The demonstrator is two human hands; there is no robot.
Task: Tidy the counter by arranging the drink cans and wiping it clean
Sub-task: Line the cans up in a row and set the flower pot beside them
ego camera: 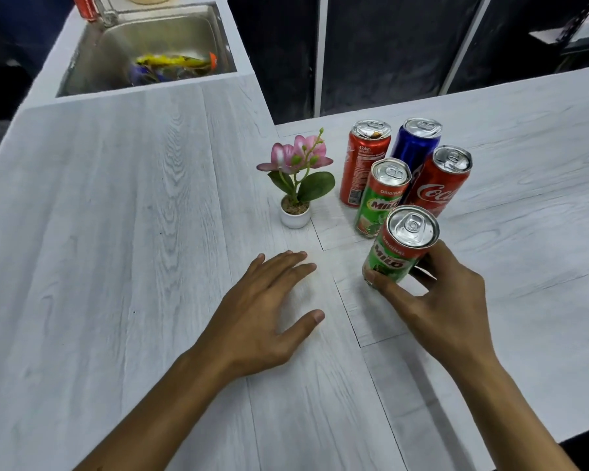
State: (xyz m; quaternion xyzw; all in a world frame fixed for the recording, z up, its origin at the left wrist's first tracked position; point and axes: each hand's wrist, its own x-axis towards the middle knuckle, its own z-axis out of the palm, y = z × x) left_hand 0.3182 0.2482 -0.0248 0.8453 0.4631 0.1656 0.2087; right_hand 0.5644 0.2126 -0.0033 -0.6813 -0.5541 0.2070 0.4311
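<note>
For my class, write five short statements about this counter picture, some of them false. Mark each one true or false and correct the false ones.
1. The right hand grips a green Milo can. True.
2. The left hand holds a cloth. False: it lies open on the counter and holds nothing.
3. The potted flower stands to the left of the cans. True.
4. The blue can lies on its side. False: it stands upright at the back of the group.
5. The sink has nothing in it. False: colourful items lie inside.
</note>
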